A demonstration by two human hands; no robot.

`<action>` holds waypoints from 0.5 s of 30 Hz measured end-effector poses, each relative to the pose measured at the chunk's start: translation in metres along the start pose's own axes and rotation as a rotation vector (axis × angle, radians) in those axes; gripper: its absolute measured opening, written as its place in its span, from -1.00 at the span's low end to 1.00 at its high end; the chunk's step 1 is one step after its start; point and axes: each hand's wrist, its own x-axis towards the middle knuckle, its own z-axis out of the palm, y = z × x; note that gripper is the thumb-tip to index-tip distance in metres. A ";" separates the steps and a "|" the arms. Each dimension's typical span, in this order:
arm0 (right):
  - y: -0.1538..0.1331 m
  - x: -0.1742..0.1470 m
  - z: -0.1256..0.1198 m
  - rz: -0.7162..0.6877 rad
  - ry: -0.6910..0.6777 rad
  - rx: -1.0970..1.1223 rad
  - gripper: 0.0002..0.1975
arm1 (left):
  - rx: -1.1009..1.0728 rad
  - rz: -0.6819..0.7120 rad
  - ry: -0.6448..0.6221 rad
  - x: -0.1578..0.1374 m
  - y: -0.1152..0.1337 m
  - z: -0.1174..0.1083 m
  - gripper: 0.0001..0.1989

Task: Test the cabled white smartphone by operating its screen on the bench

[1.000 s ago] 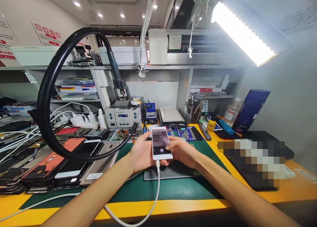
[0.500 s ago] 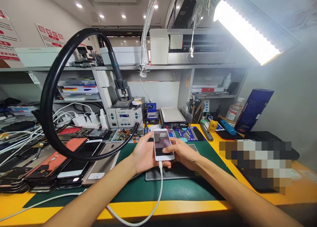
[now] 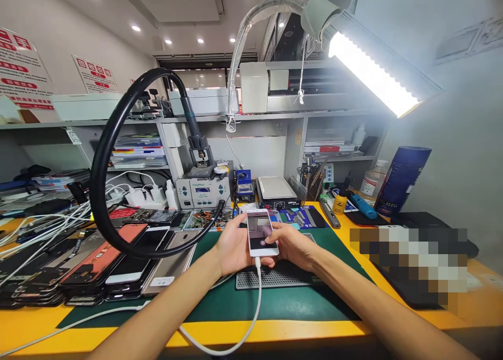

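Note:
A white smartphone (image 3: 260,232) is held up over the green mat, its lit screen towards me with a round button near the bottom. My left hand (image 3: 233,244) is closed around its left side and underside. My right hand (image 3: 293,246) grips the right edge, with the thumb over the lower part of the screen. The fingers behind the phone are mostly hidden. A white charging cable (image 3: 258,292) is plugged into the phone's lower end and loops down past the table's front edge. Beneath the hands lies a grey perforated plate (image 3: 271,279) on the green mat (image 3: 314,303).
Stacked phones and phone parts (image 3: 129,260) fill the left side. A black hose (image 3: 98,182) arches from the soldering station (image 3: 204,189). A hot plate (image 3: 277,189) stands behind the phone. A yellow bottle (image 3: 340,203) is at right, under a bright lamp (image 3: 373,72).
My viewpoint has shifted, so most of the scene sits lower. The right thumb has moved slightly, and the round button on the screen shows more clearly. Both hands still hold the smartphone.

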 end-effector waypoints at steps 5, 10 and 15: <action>0.000 0.000 -0.001 -0.001 -0.023 -0.013 -0.68 | -0.007 -0.006 0.003 0.001 0.000 0.000 -0.31; 0.000 0.000 -0.003 0.002 -0.017 -0.017 -0.66 | 0.013 -0.004 0.012 0.001 0.000 0.001 -0.30; -0.001 -0.001 -0.005 0.005 -0.049 -0.017 -0.64 | 0.031 -0.018 -0.028 0.001 0.000 0.002 -0.32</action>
